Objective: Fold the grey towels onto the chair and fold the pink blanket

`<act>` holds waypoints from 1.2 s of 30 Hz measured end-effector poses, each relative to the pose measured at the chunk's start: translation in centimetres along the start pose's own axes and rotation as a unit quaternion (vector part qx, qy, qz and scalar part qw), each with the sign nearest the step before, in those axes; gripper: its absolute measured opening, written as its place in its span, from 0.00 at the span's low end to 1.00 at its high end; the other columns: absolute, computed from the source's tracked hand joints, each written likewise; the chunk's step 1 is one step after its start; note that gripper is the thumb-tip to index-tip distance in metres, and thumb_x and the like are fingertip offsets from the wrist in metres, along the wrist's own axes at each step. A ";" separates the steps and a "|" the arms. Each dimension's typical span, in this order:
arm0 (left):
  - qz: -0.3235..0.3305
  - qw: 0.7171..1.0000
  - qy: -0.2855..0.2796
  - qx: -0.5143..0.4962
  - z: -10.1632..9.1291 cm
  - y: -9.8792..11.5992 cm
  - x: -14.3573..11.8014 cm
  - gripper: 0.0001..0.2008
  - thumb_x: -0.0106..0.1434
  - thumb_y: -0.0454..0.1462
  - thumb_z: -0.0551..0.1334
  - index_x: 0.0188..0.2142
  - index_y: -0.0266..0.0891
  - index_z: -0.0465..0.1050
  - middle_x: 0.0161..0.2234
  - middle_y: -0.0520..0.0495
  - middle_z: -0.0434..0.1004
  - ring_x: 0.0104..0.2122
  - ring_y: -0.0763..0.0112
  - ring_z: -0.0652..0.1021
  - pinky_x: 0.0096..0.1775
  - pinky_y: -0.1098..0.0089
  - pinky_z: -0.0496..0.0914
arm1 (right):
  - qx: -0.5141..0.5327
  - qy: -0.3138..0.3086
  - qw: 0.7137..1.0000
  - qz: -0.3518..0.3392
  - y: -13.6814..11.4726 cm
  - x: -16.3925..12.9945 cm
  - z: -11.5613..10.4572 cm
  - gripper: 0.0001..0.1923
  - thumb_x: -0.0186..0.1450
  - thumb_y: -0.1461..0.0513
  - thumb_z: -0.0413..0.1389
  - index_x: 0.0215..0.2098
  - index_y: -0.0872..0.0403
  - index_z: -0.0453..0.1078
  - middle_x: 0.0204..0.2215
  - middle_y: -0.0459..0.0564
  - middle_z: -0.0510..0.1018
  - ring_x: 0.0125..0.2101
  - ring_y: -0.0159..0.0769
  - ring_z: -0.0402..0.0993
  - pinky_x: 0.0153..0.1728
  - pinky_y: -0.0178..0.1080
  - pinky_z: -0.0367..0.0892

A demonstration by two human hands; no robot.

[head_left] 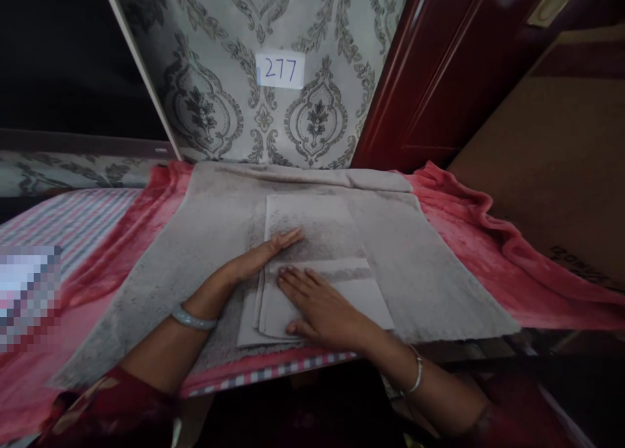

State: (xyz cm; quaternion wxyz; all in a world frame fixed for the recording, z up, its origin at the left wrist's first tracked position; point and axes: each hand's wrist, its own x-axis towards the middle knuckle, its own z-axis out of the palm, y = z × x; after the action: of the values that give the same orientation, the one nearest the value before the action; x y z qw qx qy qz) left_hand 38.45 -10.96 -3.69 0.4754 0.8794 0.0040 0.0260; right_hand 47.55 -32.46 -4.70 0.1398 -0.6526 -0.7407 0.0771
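Note:
A folded light grey cloth (pixel 336 308), with a darker fuzzy band near its middle, lies in several layers before me. Whether it is a garment or a towel I cannot tell. My left hand (pixel 273 247) rests on its left side, fingers stretched out together and pointing right. Flat on the nearer part of the cloth lies my right hand (pixel 317 305), palm down with the fingers extended and the thumb apart. Neither hand grips anything. Beneath the folded cloth spreads a large grey plush sheet (pixel 424 272).
A pink blanket (pixel 454 220) shows on both sides under the grey sheet, over a checked cloth (pixel 83 217). Behind stand a patterned wall with a card (pixel 280 70) reading 277, a dark screen (pixel 78 57), a red door (pixel 439 64) and a large cardboard box (pixel 551 155).

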 end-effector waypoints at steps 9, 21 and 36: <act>0.027 0.999 0.004 0.040 -0.3 -0.4 0.1 0.34 0.73 0.51 0.30 0.72 0.46 0.46 0.70 0.48 0.56 0.71 0.67 0.54 0.70 0.53 0.47 | 0.068 -0.036 0.996 -0.050 -1.0 -3.0 -2.0 0.35 0.74 0.49 0.49 0.74 0.51 0.47 0.71 0.49 0.55 0.70 0.35 0.47 0.71 0.42 0.46; 0.015 0.948 0.068 0.310 0.8 -1.6 0.5 0.32 0.72 0.50 0.47 0.70 0.38 0.55 0.71 0.39 0.52 0.71 0.58 0.53 0.70 0.48 0.44 | -0.037 0.002 0.993 0.112 9.4 2.3 -3.3 0.34 0.75 0.51 0.46 0.75 0.53 0.43 0.73 0.55 0.43 0.72 0.45 0.35 0.69 0.59 0.42; 0.049 0.978 0.119 0.161 -1.1 -2.8 0.3 0.25 0.72 0.51 0.48 0.60 0.47 0.71 0.64 0.47 0.69 0.65 0.61 0.67 0.67 0.50 0.56 | 0.059 0.016 0.998 0.004 6.4 0.4 -4.7 0.29 0.77 0.49 0.42 0.72 0.49 0.54 0.67 0.52 0.63 0.68 0.39 0.56 0.69 0.52 0.49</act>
State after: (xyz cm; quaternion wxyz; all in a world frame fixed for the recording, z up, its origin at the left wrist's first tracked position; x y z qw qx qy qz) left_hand 38.74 -8.54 -5.40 0.3214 0.9343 0.0213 0.1529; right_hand 55.05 -31.55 -2.13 0.1898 -0.6471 -0.7300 0.1110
